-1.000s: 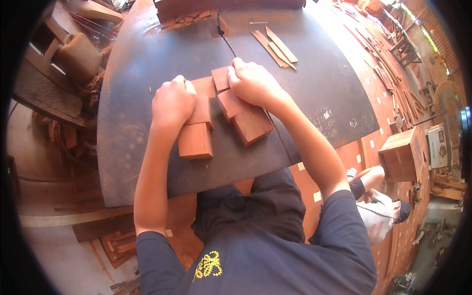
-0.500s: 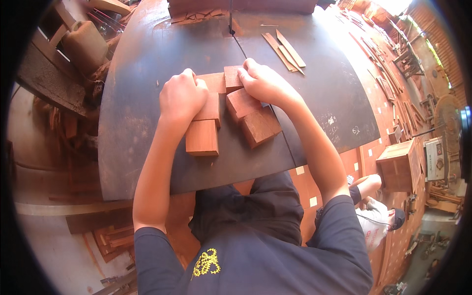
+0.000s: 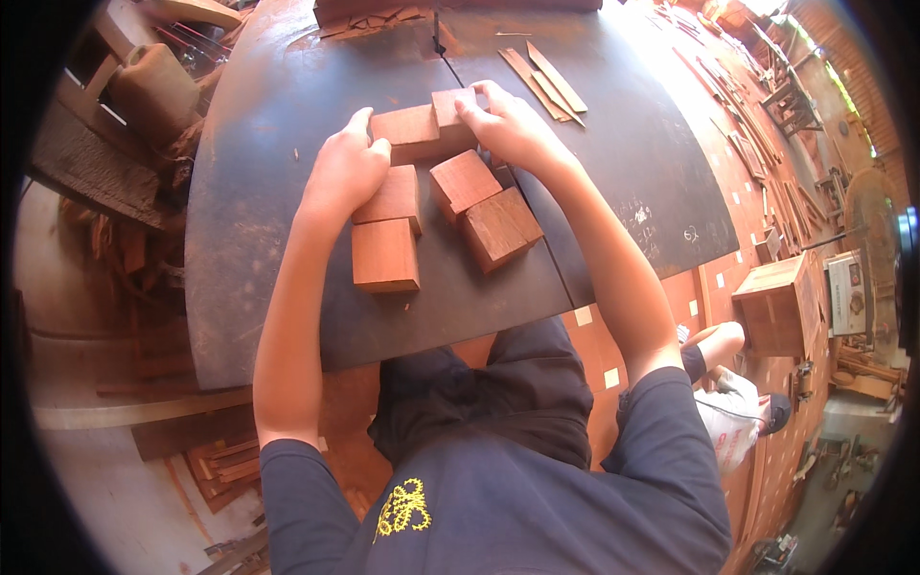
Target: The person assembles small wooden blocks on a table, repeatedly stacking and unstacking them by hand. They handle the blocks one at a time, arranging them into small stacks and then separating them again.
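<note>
Presently laid out on dark tabletop point(image 3: 235, 240), six reddish-brown wood blks., approx. as follows.

L. hand point(image 3: 350, 168): thumb & forefinger spread, at left end of far-left blk. point(image 3: 404, 123); other fingers curled mostly out of sight. Firm hold or light touch, can't tell.

R. hand point(image 3: 516, 127): thumb against right side of far-right blk. point(image 3: 448, 105), forefinger by its far corner; rest hidden, so true pinch or mere push, can't tell.

Far pair: btwn. both sets of fingertips, inner ends seemingly touching; R. one set slightly farther fwd.

Mid-left blk. point(image 3: 391, 196): just nearer the body than L. thumb. Near-left blk. point(image 3: 385, 254): seemingly touching it, farther back from L. fingers.

Mid-right blk. point(image 3: 465, 179) & near-right blk. point(image 3: 501, 228): nearer the body than R. fingers, both askew, seemingly touching.

Thin wood strips point(image 3: 556, 77): beyond R. fingertips & to their right, untouched.

Slot point(image 3: 555, 280): passes under R. hand, runs toward the body.

Step (judged): far pair being handled from its outer ends, prob. for position. Next move (judged): calls for even inward pressure, both hands, R. fingers clear of mid-right blk.
</note>
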Demonstrator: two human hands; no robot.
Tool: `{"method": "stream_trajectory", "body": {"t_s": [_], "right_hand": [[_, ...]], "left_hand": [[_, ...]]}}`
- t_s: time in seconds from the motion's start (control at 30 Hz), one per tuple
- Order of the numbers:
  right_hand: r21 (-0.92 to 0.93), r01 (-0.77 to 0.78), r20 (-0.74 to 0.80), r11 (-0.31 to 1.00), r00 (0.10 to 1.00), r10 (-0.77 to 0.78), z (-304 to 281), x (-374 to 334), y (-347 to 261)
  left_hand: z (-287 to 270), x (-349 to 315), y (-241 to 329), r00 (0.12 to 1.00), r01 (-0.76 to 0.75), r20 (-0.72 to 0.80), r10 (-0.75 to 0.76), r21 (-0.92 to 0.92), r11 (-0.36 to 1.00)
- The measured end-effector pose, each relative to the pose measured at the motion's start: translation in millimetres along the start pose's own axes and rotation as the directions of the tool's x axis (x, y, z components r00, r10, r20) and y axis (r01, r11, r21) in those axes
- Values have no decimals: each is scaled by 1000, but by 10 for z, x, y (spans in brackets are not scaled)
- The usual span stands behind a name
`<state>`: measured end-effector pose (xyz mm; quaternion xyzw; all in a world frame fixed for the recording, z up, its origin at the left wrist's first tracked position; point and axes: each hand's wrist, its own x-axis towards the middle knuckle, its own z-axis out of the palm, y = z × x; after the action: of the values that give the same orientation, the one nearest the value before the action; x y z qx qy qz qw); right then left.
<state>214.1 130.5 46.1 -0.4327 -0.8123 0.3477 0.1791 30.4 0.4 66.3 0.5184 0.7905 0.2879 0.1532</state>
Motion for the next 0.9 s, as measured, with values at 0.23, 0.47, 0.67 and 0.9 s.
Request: {"method": "stream_trajectory", "body": {"t_s": [0.23,0.47,0.67,0.9], "right_hand": [[-53,36,-81,998,996,-40,10,54,76],[-120,242,-54,963,967,-249,-410,-243,-205],[9,743,234,670,649,-723,-407,-397,-245],[-220,571,282,791,813,-509,-476,-481,-273]], "left_hand": [[14,25,-27,999,31,-12,-31,-39,999],[-416,-56,-1,999,-26,47,23,65,998],[-694,-257,164,891,25,454,-8,-31,999],[-676,-180,69,812,48,583,3,-73,996]]}}
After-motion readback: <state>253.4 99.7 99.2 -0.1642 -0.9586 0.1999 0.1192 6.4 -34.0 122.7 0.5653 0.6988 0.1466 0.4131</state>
